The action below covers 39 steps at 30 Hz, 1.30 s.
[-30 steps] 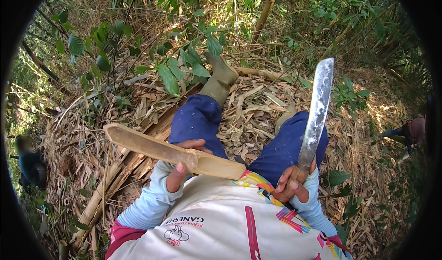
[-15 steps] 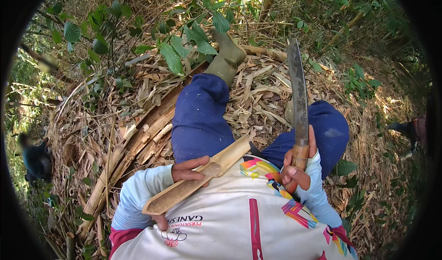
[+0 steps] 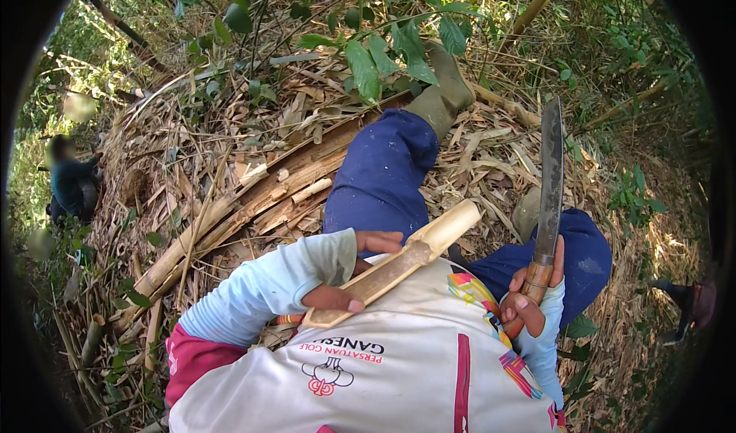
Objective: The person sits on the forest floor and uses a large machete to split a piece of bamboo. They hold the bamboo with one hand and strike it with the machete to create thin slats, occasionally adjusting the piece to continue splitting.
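Note:
My left hand is closed on a split half of bamboo, its thumb over the near edge and its fingers at the far edge. The hollow inside faces up, with a node ridge across the middle and a paler end pointing away to the right. It rests low against my white shirt. In my right hand is a machete, gripped by its wooden handle, with the dark blade pointing up and away beside my right knee.
A long split, rotting bamboo stem lies to the left of my bent leg. Dry bamboo litter covers the ground. Leafy twigs hang ahead. One person is far left; another figure shows partly at right.
The view has swung left, so my body and hands sit further right. My left hand has shifted its hold, its fingers no longer lying across the bamboo's hollow. The machete stays in my right hand.

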Tool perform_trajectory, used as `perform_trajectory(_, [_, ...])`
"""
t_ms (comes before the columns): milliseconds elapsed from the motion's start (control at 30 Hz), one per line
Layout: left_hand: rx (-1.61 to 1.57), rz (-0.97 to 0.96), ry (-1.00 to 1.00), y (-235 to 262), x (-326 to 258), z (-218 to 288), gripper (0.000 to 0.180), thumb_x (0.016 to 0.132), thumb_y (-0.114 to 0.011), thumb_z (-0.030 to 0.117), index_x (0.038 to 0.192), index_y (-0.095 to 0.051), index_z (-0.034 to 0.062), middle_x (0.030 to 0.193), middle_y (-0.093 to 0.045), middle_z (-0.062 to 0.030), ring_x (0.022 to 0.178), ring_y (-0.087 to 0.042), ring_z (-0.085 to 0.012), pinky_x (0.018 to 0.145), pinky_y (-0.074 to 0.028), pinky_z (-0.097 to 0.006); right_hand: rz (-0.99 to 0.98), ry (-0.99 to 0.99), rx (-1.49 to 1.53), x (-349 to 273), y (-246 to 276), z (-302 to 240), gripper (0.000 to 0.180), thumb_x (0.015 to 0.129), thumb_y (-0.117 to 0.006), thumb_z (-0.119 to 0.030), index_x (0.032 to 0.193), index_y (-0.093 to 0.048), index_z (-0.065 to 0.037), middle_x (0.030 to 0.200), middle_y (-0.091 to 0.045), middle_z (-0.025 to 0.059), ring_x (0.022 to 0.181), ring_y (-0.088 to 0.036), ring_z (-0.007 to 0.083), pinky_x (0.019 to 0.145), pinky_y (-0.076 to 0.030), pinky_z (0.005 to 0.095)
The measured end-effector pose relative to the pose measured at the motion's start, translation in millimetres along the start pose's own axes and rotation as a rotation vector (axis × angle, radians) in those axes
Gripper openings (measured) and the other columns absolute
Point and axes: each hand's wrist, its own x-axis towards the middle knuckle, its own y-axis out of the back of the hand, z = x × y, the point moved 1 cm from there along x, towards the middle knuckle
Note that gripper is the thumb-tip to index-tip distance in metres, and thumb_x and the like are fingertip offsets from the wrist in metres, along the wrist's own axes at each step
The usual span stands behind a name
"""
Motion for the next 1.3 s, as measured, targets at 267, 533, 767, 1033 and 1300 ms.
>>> perform_trajectory(267, [-0.216, 0.492, 0.122, 30, 1, -64, 0.1, 0.072, -0.077, 0.004, 0.15, -0.014, -0.0013, 0.116, -0.058, -0.0146, 0.099, -0.064, -0.0215, 0.094, -0.048, -0.032, 0.009, -0.003, -0.057, 10, -4, 1, 0.1, 0.076, -0.062, 0.0, 0.154, -0.002, -0.02, 0.088, -0.053, 0.0116, 0.052, -0.053, 0.0132, 0.048, -0.048, 0.026])
perform_trajectory(533, [-0.489, 0.513, 0.169, 28, 12, -86, 0.073, 0.086, -0.058, 0.0, 0.149, -0.022, 0.0052, 0.1, -0.059, -0.0144, 0.081, -0.066, -0.021, 0.064, -0.057, -0.028, -0.007, -0.054, -0.106, 19, -10, -2, 0.098, 0.074, -0.055, 0.004, 0.154, -0.004, -0.019, 0.091, -0.052, 0.0123, 0.052, -0.051, 0.0127, 0.049, -0.048, 0.0253])
perform_trajectory(767, [-0.497, 0.464, 0.097, 30, 81, -82, 0.061, 0.087, -0.054, 0.005, 0.143, -0.032, 0.0039, 0.091, -0.06, -0.0115, 0.066, -0.058, -0.0168, 0.055, -0.052, -0.03, -0.042, -0.113, -0.21, 26, -15, 0, 0.096, 0.071, -0.057, 0.003, 0.153, -0.011, -0.017, 0.098, -0.054, 0.0122, 0.061, -0.055, 0.013, 0.054, -0.051, 0.0255])
perform_trajectory(1033, [-0.49, 0.43, 0.464, 23, 200, -137, 0.029, 0.084, -0.055, 0.001, 0.111, -0.054, -0.0088, 0.085, -0.063, -0.0142, 0.059, -0.059, -0.0195, 0.049, -0.05, -0.032, 0.044, -0.323, -0.205, 29, -2, 1, 0.082, 0.069, -0.056, 0.006, 0.144, -0.026, -0.006, 0.106, -0.056, 0.0154, 0.063, -0.057, 0.0149, 0.057, -0.051, 0.0298])
perform_trajectory(1300, [-0.509, 0.444, 0.668, 3, 249, -164, 0.03, 0.087, -0.051, 0.002, 0.116, -0.054, -0.0071, 0.089, -0.065, -0.0168, 0.063, -0.064, -0.0251, 0.053, -0.056, -0.039, 0.13, -0.263, -0.331, 52, 12, -4, 0.078, 0.078, -0.056, -0.002, 0.15, -0.026, -0.01, 0.092, -0.059, 0.012, 0.065, -0.055, 0.0138, 0.061, -0.049, 0.0266])
